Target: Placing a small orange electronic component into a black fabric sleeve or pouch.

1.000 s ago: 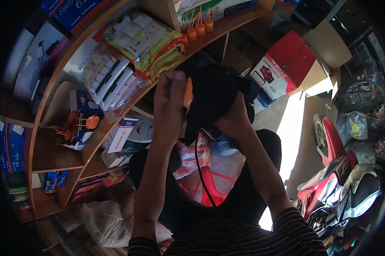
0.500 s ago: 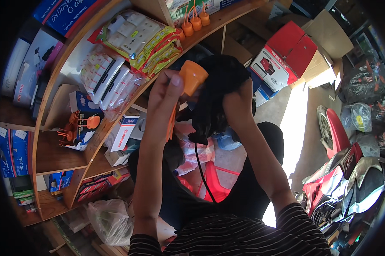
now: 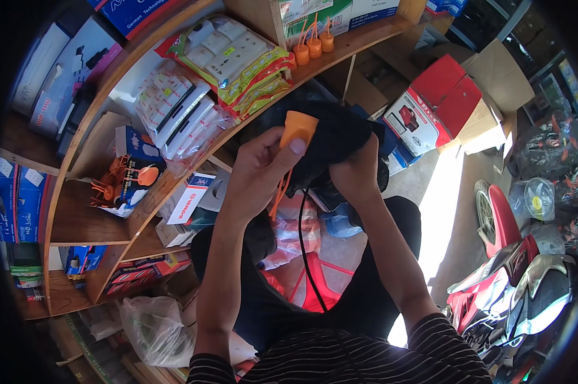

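My left hand (image 3: 258,168) is closed around an orange lamp holder (image 3: 300,128), thumb across its front and the wider end upward. Thin orange wires (image 3: 280,195) hang from it below the hand. Beside it, my right hand (image 3: 358,171) grips a bunched black cloth (image 3: 340,125), its fingertips partly hidden in the folds. The cloth touches or nearly touches the lamp holder's right side; I cannot tell which. Similar orange lamp holders (image 3: 314,47) stand on the shelf edge above, and more orange ones (image 3: 148,176) lie in an open box at the left.
A curved wooden shelf (image 3: 78,147) wraps the left side, holding packaged socket strips (image 3: 228,54) and boxes. At right are a red and white carton (image 3: 423,109) and a red motorbike (image 3: 506,224). A black cable (image 3: 305,256) hangs down toward a red plastic stool (image 3: 317,288).
My left hand has turned the lamp holder more upright, its thumb now across the front. My right hand stays on the black cloth. The whole view has shifted slightly.
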Motion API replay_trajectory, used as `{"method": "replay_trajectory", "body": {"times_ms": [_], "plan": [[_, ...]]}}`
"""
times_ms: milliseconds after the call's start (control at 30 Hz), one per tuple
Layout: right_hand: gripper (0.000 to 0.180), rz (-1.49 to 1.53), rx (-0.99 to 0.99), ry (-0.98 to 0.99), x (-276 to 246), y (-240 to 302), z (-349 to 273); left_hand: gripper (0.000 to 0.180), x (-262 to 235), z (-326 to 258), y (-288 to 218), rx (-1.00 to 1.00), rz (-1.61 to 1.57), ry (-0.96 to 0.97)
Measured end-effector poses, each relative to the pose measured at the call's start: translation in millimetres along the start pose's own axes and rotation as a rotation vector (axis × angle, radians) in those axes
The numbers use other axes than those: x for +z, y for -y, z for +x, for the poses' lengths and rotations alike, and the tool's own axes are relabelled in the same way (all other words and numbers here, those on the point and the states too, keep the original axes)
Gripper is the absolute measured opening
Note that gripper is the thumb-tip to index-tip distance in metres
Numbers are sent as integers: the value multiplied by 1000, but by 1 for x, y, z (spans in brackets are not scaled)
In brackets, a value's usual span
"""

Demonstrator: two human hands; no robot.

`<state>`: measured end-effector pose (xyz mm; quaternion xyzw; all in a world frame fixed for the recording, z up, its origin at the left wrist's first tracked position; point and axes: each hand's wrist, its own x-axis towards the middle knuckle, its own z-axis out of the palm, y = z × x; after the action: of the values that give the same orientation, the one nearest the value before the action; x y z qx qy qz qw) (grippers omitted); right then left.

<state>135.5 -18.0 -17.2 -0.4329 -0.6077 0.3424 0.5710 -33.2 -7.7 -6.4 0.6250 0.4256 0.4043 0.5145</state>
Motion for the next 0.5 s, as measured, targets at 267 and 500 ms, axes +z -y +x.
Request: {"method": "replay_trajectory", "body": {"times_ms": [267,500], "plan": [[44,19,-40,37,10,-10,-4,59,6,1,-12,-291,-148,-178],[37,101,86,81,5,2,4,44,-2,-1,-9,67,45,-158]]}}
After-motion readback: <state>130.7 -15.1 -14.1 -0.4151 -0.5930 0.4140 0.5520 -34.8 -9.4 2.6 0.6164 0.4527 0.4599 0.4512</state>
